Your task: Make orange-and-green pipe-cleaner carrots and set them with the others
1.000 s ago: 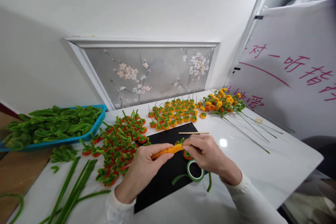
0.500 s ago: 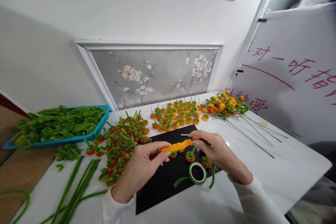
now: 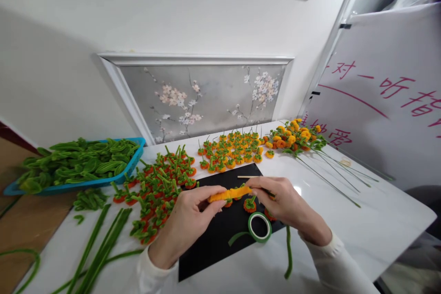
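Orange strip, ends in left grip, right grip

White table under 1 black mat and flowers.

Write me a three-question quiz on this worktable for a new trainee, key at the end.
1. True or false: the left hand and the right hand both hold the orange fuzzy strip.
2. Multiple choice: what fills the blue basket?
A) orange flower heads
B) green leaf-shaped pieces
C) wooden sticks
3. Fill in the colour: the roll of green tape rests at the near edge of the ____ sheet.

Key: 1 true; 2 B; 3 black.
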`<state>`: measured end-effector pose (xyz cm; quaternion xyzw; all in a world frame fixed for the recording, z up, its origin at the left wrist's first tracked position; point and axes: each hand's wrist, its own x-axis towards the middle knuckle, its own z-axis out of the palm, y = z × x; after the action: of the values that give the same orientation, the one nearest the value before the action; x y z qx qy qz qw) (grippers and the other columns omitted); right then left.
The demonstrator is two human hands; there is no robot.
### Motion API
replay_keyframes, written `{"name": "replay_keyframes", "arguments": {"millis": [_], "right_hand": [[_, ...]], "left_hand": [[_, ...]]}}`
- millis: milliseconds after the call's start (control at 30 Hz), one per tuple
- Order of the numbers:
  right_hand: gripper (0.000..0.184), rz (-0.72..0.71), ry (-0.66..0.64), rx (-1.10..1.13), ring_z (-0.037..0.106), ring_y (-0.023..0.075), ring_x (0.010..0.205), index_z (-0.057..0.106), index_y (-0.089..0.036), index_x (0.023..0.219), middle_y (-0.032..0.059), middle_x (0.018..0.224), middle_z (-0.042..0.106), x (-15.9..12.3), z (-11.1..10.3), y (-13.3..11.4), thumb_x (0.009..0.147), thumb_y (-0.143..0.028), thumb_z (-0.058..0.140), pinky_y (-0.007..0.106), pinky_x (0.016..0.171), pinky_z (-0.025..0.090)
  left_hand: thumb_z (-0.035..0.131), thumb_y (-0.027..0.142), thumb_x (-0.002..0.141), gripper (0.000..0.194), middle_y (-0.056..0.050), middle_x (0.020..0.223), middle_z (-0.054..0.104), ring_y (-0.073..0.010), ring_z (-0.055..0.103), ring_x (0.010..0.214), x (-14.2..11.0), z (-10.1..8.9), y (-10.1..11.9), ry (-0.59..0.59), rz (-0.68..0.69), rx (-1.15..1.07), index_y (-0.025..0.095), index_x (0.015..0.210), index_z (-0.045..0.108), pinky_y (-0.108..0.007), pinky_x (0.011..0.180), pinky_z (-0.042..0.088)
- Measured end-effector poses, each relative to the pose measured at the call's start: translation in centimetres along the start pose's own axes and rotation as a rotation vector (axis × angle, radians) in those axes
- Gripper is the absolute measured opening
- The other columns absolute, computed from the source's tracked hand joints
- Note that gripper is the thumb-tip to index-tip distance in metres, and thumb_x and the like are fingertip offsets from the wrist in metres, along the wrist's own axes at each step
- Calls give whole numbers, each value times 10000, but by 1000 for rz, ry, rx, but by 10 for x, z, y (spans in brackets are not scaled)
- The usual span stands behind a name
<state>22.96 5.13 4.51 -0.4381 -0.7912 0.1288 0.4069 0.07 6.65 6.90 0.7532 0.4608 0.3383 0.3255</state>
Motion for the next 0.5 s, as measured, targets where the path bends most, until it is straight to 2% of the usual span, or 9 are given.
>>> {"name": "replay_keyframes", "arguments": {"millis": [267,500], "right_hand": [[234,-18,-46,-8,636,124,713,636,-226,995,12,905,699,3,6,-4,902,-141,439,210,660,485],[220,-22,0,63,655,138,717,632,-221,1032,21,853,708,3,7,-3,896,-176,464,223,674,505]], "left_hand": [[629,230,795,175,-1,776,760,-139,693,621,-1,0,-1,-71,-37,-31,224,923,748,-178,562,531],[607,248,809,178,-6,826,757,-151,692,666,0,1,-1,-89,-45,-37,213,922,740,-199,603,531]]}}
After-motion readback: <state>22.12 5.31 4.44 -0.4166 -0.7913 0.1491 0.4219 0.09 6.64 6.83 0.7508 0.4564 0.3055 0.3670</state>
